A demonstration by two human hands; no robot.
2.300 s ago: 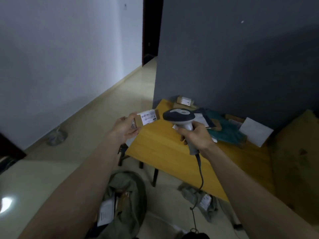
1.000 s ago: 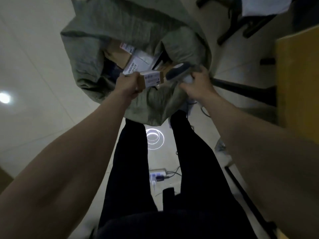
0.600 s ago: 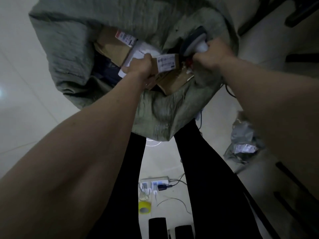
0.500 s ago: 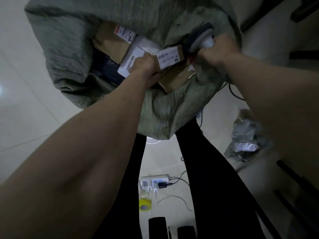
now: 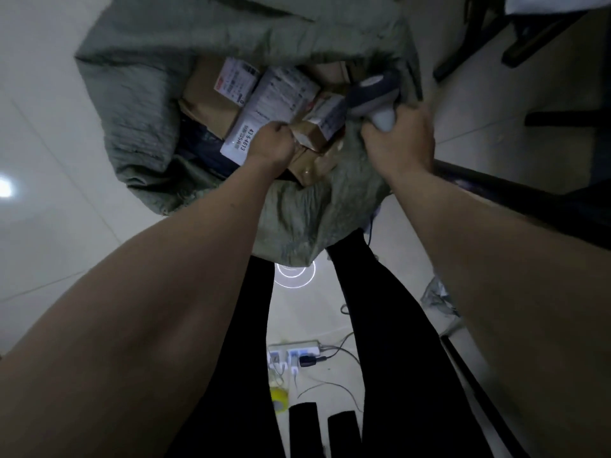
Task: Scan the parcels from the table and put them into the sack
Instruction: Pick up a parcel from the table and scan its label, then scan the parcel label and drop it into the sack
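The grey-green sack (image 5: pixel 139 94) lies open on the floor below me. Inside it are a brown envelope (image 5: pixel 208 100) with a label, a white-labelled parcel (image 5: pixel 267 104) and a brown parcel (image 5: pixel 309 166). My left hand (image 5: pixel 272 143) is inside the sack's mouth, fingers curled on the end of a small brown box (image 5: pixel 322 122) with a white label, which tilts onto the other parcels. My right hand (image 5: pixel 398 140) grips the grey barcode scanner (image 5: pixel 375 94) at the sack's right rim, its head pointing over the parcels.
My legs in black trousers stand behind the sack. A white power strip (image 5: pixel 294 353) with cables and a yellow tape roll (image 5: pixel 279 396) lie on the floor between them. A grey poly bag (image 5: pixel 436 292) lies at right. Black table legs (image 5: pixel 496 190) cross the right side.
I have turned from the table to the sack. My left hand has brought the small box down into the sack's mouth, and my right hand with the scanner has come to the sack's rim.
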